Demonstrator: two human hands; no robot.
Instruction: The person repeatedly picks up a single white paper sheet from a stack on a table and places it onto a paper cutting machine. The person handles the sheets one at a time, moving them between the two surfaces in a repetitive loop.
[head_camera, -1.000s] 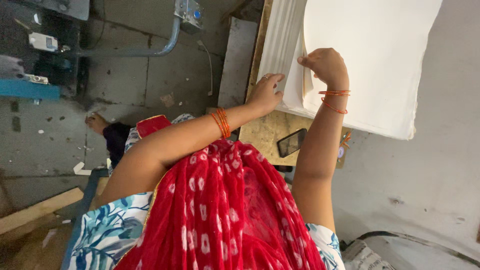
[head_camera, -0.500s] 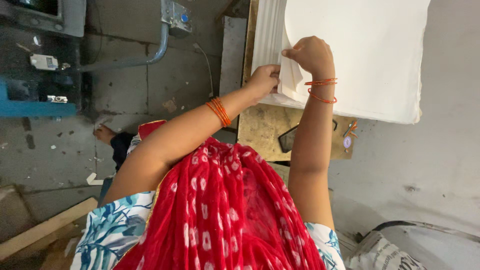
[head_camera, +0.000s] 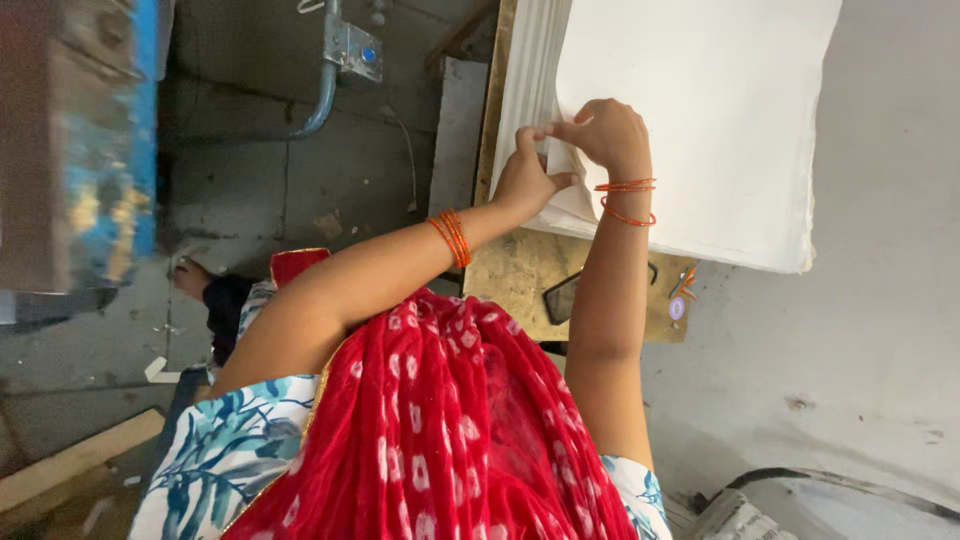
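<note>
A thick stack of large white paper sheets (head_camera: 720, 110) lies on a worn wooden board (head_camera: 520, 275). Both my hands meet at the stack's near corner. My right hand (head_camera: 605, 135), with orange bangles on its wrist, is closed on the lifted corner of the top sheets. My left hand (head_camera: 525, 180), also wearing orange bangles, pinches the same corner from the stack's side edge, thumb against the paper. A red patterned scarf (head_camera: 440, 430) covers my lap and hides what is below.
A dark flat phone-like object (head_camera: 560, 297) and small pens (head_camera: 682, 285) rest on the board near the stack. A grey pipe with a metal box (head_camera: 350, 50) runs over the concrete floor. A blue worn machine (head_camera: 100, 150) stands left. A wooden plank (head_camera: 70, 460) lies lower left.
My left hand has slid from the stack's side up to the corner beside my right hand, and both now pinch the lifted paper corner. The view has shifted closer.
</note>
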